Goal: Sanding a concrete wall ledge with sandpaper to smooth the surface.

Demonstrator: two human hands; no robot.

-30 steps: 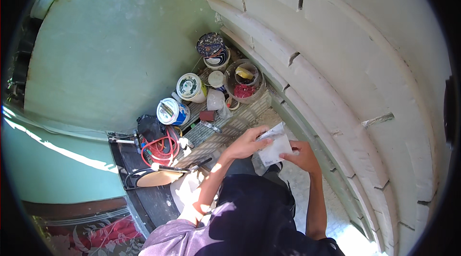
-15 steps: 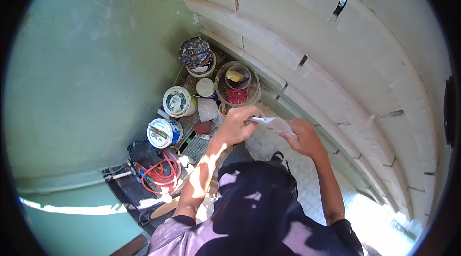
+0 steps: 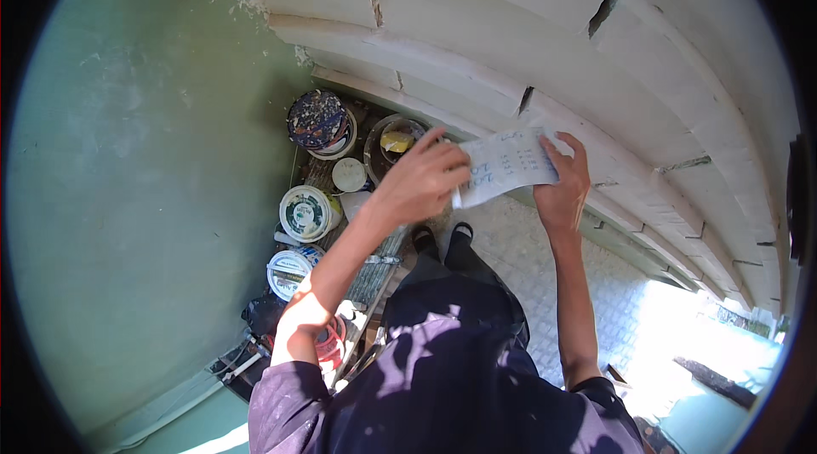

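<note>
Left hand (image 3: 421, 182): closed on left edge of white paper sheet (image 3: 504, 166) | right hand (image 3: 563, 186): gripping its right edge | sheet: held in the air between both hands, before the white stepped wall (image 3: 511, 37) | below left: paint buckets (image 3: 308, 211) clustered on floor by green wall (image 3: 128, 156).

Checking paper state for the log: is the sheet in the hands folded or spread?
Spread. The white paper sheet is stretched flat between the left hand and right hand, its marked face showing.
</note>
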